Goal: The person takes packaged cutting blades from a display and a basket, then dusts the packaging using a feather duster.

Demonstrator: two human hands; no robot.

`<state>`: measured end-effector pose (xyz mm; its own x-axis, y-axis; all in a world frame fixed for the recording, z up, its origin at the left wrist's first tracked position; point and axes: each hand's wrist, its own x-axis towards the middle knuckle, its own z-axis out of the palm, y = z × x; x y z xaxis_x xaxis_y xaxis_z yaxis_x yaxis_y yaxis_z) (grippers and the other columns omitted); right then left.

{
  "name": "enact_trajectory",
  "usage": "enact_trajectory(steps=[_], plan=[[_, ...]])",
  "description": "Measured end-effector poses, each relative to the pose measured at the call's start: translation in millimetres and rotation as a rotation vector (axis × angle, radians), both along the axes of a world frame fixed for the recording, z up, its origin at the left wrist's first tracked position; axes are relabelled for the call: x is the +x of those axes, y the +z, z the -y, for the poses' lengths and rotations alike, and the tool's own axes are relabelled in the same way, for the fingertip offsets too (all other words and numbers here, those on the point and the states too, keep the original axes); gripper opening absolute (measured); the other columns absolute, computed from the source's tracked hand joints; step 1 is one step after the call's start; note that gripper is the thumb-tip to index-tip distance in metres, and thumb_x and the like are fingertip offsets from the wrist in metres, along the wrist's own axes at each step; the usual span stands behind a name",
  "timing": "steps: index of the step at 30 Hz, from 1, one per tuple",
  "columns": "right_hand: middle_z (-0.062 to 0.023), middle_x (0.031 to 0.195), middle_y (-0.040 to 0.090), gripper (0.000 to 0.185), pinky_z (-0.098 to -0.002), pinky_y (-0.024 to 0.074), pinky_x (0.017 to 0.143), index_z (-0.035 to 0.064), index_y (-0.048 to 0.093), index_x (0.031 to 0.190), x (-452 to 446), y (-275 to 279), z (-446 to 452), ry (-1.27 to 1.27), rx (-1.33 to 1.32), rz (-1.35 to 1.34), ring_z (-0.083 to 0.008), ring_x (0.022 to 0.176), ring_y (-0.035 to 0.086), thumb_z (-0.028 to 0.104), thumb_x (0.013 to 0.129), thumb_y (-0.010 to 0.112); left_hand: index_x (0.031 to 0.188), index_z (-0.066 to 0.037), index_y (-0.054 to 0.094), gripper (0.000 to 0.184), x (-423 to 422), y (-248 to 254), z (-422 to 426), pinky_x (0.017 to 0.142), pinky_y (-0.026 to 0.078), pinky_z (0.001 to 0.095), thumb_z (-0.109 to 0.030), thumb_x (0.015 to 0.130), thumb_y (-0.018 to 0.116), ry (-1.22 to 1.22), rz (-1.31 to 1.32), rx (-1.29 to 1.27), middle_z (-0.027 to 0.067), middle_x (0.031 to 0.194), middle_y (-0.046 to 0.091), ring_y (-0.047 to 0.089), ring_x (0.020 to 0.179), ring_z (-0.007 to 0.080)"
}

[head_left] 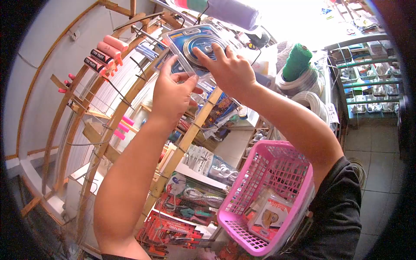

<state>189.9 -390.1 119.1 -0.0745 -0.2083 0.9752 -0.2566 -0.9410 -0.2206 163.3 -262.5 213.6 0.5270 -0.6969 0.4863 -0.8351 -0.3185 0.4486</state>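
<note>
A cutting disc in a clear blister pack with a blue card (190, 38) is held up at the top middle, tilted, beside the wooden rack. My left hand (173, 89) is closed at the pack's lower left corner, its thumb and fingers around the edge. Over the pack's right side lies my right hand (234, 71), fingers across the front face; its thumb is hidden. Another blue package (177, 67) shows partly behind my left fingers. Below my right forearm stands a pink plastic basket (226, 212) with flat packaged items (271, 219) inside.
To the left, a wooden rack (190, 134) carries pink rollers (108, 50) on projecting hooks. Packaged tools (173, 229) hang or lie below. At the right are a green twine spool (297, 58), coiled white hose (310, 102) and a shelf of small bags (368, 71).
</note>
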Motion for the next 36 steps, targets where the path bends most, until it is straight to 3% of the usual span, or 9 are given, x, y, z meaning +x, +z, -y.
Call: enact_trajectory(steps=[5, 8, 11, 14, 17, 20, 23, 29, 36], plan=[[-0.0105, 0.099, 0.047, 0.064, -0.0303, 0.0517, 0.054, 0.0281, 0.033, 0.127, 19.6, 15.5, 18.0, 0.034, 0.013, 0.026, -0.0244, 0.078, 0.058, 0.011, 0.07, 0.056, 0.129, -0.002, 0.026, 0.059, 21.1, 4.7, 9.0, 0.049, 0.048, 0.0215, -0.011, 0.079, 0.055, 0.004, 0.109, 0.072, 0.0115, 0.102, 0.052, 0.055, 0.08, 0.0133], [-0.0099, 0.099, 0.047, 0.064, -0.0308, 0.0518, 0.054, 0.0293, 0.033, 0.127, 25.8, 29.5, 23.5, 0.029, 0.042, 0.045, -0.0245, 0.078, 0.058, 0.01, 0.07, 0.056, 0.126, 0.005, 0.029, 0.059, 29.6, 14.8, 11.6, 0.07, 0.046, 0.0265, -0.013, 0.077, 0.055, -0.039, 0.308, 0.172, 0.0158, 0.105, 0.051, 0.053, 0.085, 0.0163], [-0.0087, 0.097, 0.047, 0.063, -0.0297, 0.0513, 0.054, 0.0309, 0.034, 0.126, 32.1, 45.5, 30.8, -0.005, 0.058, 0.102, -0.0241, 0.079, 0.058, 0.012, 0.071, 0.057, 0.122, 0.009, 0.033, 0.054, 32.2, 29.0, 15.1, 0.081, 0.04, 0.0283, -0.016, 0.078, 0.053, -0.05, 0.426, 0.212, 0.0175, 0.108, 0.05, 0.053, 0.087, 0.0187], [-0.0083, 0.098, 0.049, 0.059, -0.029, 0.0508, 0.057, 0.0333, 0.034, 0.125, 31.2, 58.6, 34.9, -0.018, 0.061, 0.071, -0.0237, 0.08, 0.058, 0.017, 0.074, 0.058, 0.127, 0.002, 0.028, 0.055, 33.3, 38.0, 17.0, 0.069, 0.046, 0.0252, -0.021, 0.083, 0.05, 0.026, 0.549, 0.289, 0.0108, 0.115, 0.047, 0.05, 0.096, 0.0162], [-0.0083, 0.098, 0.05, 0.056, -0.0297, 0.0507, 0.058, 0.0342, 0.035, 0.125, 35.2, 67.1, 37.6, -0.045, 0.053, 0.079, -0.0238, 0.082, 0.059, 0.018, 0.076, 0.056, 0.127, 0.003, 0.029, 0.055, 37.4, 40.0, 19.5, 0.072, 0.045, 0.0261, -0.03, 0.086, 0.046, 0.049, 0.505, 0.225, 0.0108, 0.118, 0.046, 0.047, 0.102, 0.0174], [-0.0115, 0.098, 0.051, 0.044, -0.0339, 0.0486, 0.057, 0.0289, 0.039, 0.123, 33.7, 70.3, 42.5, 0.004, 0.038, 0.035, -0.0312, 0.082, 0.058, 0.022, 0.08, 0.049, 0.12, 0.01, 0.035, 0.058, 32.7, 38.6, 24.7, 0.096, 0.027, 0.0309, -0.036, 0.085, 0.043, -0.019, 0.462, 0.157, 0.0238, 0.123, 0.039, 0.037, 0.117, 0.0283], [-0.0108, 0.097, 0.052, 0.042, -0.0329, 0.0488, 0.058, 0.0285, 0.039, 0.123, 27.1, 72.6, 47.6, 0.086, 0.038, -0.071, -0.0304, 0.085, 0.058, 0.022, 0.082, 0.046, 0.12, 0.01, 0.034, 0.059, 31.5, 39.7, 28.1, 0.099, 0.022, 0.0305, -0.038, 0.087, 0.04, -0.02, 0.384, 0.188, 0.0242, 0.124, 0.037, 0.03, 0.121, 0.0297], [-0.0096, 0.098, 0.052, 0.048, -0.0306, 0.0502, 0.06, 0.0316, 0.035, 0.125, 18.9, 79.2, 50.2, 0.093, 0.092, -0.225, -0.0241, 0.083, 0.059, 0.02, 0.08, 0.05, 0.119, 0.009, 0.036, 0.06, 20.0, 35.0, 32.0, 0.098, 0.024, 0.0307, -0.042, 0.088, 0.034, -0.04, 0.287, 0.172, 0.0233, 0.123, 0.039, 0.034, 0.119, 0.0302], [-0.0105, 0.099, 0.052, 0.049, -0.0326, 0.0498, 0.066, 0.032, 0.034, 0.126, 5.0, 71.7, 58.3, 0.227, 0.066, -0.346, -0.0249, 0.084, 0.059, 0.016, 0.082, 0.047, 0.113, 0.007, 0.045, 0.057, 22.4, 28.5, 35.4, 0.095, 0.028, 0.0319, -0.043, 0.088, 0.034, -0.043, 0.397, 0.186, 0.0224, 0.118, 0.045, 0.04, 0.113, 0.0299]])
